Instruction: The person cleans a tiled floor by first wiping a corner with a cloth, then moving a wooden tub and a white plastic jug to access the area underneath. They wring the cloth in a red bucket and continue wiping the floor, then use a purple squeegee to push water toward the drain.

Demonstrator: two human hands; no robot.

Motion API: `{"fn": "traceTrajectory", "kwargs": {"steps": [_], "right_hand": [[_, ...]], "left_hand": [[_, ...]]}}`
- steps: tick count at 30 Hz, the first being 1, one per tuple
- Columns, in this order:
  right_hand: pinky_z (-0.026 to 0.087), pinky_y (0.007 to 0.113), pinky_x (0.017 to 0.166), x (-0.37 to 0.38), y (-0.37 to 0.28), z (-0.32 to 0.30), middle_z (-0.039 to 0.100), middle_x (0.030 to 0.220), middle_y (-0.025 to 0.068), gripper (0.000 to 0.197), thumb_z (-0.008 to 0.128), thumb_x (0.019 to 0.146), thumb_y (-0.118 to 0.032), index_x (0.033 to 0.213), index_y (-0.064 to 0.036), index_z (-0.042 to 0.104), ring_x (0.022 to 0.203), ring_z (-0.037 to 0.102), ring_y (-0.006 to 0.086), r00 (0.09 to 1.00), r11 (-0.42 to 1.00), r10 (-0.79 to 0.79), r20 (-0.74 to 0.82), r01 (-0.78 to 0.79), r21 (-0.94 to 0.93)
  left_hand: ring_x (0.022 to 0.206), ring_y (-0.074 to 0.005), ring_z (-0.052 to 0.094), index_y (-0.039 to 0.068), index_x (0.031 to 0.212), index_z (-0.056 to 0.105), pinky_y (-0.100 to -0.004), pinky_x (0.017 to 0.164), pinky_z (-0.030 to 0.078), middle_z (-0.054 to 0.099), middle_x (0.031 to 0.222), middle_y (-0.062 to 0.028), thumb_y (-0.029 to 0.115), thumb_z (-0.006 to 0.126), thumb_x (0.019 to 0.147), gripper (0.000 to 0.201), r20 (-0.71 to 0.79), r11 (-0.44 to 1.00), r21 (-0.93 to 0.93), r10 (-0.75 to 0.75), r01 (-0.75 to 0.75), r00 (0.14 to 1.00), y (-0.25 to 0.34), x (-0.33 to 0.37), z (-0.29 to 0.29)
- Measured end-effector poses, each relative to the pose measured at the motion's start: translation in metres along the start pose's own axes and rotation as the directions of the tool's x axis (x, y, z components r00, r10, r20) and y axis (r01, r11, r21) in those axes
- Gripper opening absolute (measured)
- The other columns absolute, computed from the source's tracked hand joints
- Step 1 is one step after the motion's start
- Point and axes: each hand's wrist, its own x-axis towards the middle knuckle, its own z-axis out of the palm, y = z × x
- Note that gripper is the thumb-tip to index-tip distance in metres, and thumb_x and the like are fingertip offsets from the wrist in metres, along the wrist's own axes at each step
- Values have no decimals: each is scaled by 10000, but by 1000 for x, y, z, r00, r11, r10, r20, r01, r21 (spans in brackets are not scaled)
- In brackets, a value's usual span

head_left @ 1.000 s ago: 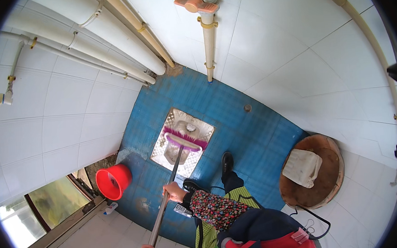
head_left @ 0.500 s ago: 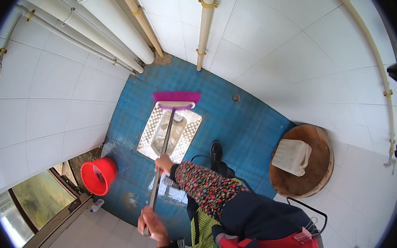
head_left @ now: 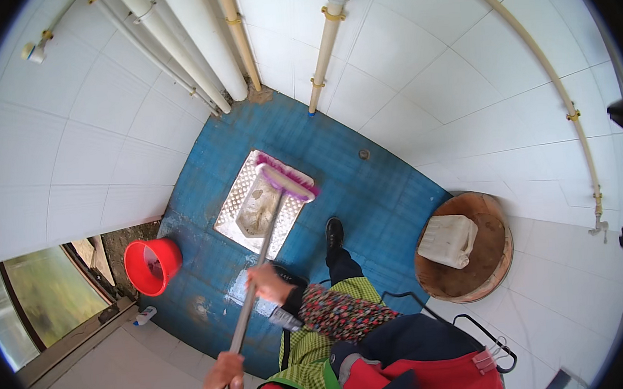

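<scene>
Both my hands grip the long metal handle of a broom [head_left: 280,185] with a white head and purple bristles. My right hand [head_left: 269,283], in a flowered sleeve, is closed around the middle of the handle. Lower down, at the handle's near end, my left hand [head_left: 225,377] is wrapped round it. The broom head lies tilted across the upper right part of a squat toilet [head_left: 229,202], a pale pan with studded foot areas. Brown stains show inside its basin.
To the left stands a red bucket [head_left: 153,267], near a white bottle [head_left: 145,316] and a window [head_left: 59,299]. At right, a round wooden tub [head_left: 500,253] holds a whitish plastic jug [head_left: 446,241]. Pipes [head_left: 326,45] run down the tiled walls to the blue floor [head_left: 369,198].
The broom head has come nearer, from the far edge of the toilet onto its upper right part, and has turned. Both my hands have drawn back toward me with the handle.
</scene>
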Motion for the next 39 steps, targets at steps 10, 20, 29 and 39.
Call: {"fn": "traceTrajectory", "kwargs": {"steps": [10, 20, 29, 39], "right_hand": [[464, 439, 520, 56, -35, -134, 515, 612, 154, 61, 575, 695, 31, 686, 5, 521, 537, 537, 303, 893, 980, 161, -420, -194, -35], [426, 366, 585, 46, 101, 22, 455, 564, 89, 185, 531, 838, -40, 659, -22, 488, 575, 481, 232, 911, 924, 380, -159, -382, 20], [474, 340, 661, 82, -16, 12, 531, 734, 81, 29, 522, 825, -24, 799, -31, 513, 658, 546, 199, 994, 953, 103, -38, -110, -283], [420, 341, 448, 254, -205, 52, 426, 515, 96, 378, 532, 894, -214, 565, -59, 429, 468, 456, 231, 938, 845, -97, -332, -98, -525]], "left_hand": [[702, -250, 579, -46, 720, 554, -432, 816, 487, 567, 706, -101, -99, 617, 795, 112, 96, 971, -142, -181, 193, 979, -87, 6, 32], [615, -303, 537, 0, 605, 486, -410, 696, 502, 489, 615, -107, -63, 675, 733, 237, 130, 989, 119, -107, 92, 986, -3, -42, -85], [759, -338, 587, -50, 740, 545, -404, 733, 484, 543, 747, -156, -52, 654, 793, 122, 47, 997, -61, -39, 42, 998, -41, 7, -81], [773, -304, 571, -24, 707, 521, -353, 689, 457, 536, 766, -150, -23, 658, 815, 175, -124, 990, -94, 96, -108, 988, -183, 183, -28]]}}
